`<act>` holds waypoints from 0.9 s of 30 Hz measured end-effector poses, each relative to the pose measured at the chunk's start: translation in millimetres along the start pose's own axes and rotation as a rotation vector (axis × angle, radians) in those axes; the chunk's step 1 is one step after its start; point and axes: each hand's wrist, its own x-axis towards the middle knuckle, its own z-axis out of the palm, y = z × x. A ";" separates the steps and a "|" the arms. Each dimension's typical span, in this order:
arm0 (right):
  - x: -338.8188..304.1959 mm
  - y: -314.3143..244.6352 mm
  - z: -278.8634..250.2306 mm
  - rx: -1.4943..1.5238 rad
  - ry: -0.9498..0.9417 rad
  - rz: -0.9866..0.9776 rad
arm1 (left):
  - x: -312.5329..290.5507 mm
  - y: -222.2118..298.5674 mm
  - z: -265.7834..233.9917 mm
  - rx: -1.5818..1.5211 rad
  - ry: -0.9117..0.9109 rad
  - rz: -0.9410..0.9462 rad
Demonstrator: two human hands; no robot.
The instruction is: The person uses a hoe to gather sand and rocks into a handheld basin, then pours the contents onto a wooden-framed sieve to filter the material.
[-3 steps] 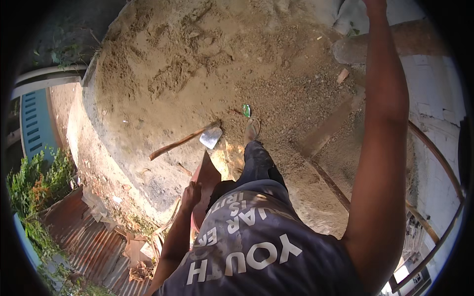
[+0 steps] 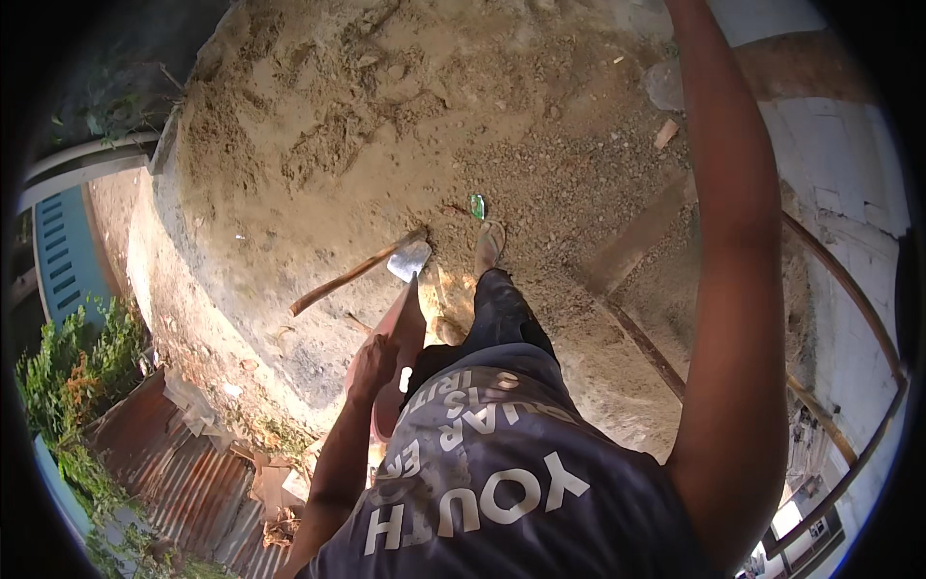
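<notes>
My left hand (image 2: pixel 374 362) is closed round the edge of a dull red, tapered sheet-like piece (image 2: pixel 410 323), held upright beside my left thigh. Its kind I cannot make out, and its lower part is partly behind my shirt. Just past its pointed end, a hoe (image 2: pixel 409 261) lies on the ground, its wooden handle running to the left. My right arm (image 2: pixel 738 212) stretches far forward along the right side, and its hand is cut off by the top edge.
My sandalled foot (image 2: pixel 490 246) stands by a green wrapper (image 2: pixel 477 206). Loose sandy soil (image 2: pixel 338 125) spreads ahead. To the left are a rusty corrugated sheet (image 2: pixel 169 468) and green plants (image 2: pixel 72 376). A curved rod (image 2: pixel 849 280) runs along the right beside a pale wall.
The red piece has swung slightly, its tip now nearer the hoe blade. My right arm has shifted left, and its hand end has moved out past the top edge.
</notes>
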 end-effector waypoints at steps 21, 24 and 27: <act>-736.5 114.1 152.4 0.493 -0.084 1.273 | 182.2 -18.2 -162.9 -1.188 0.127 -0.295; -750.8 46.8 180.0 0.919 0.262 1.255 | 160.6 -47.3 -121.9 -1.316 -0.154 -0.384; -797.3 -24.1 185.1 1.206 0.427 1.199 | 103.7 -56.7 -67.1 -1.308 -0.401 -0.493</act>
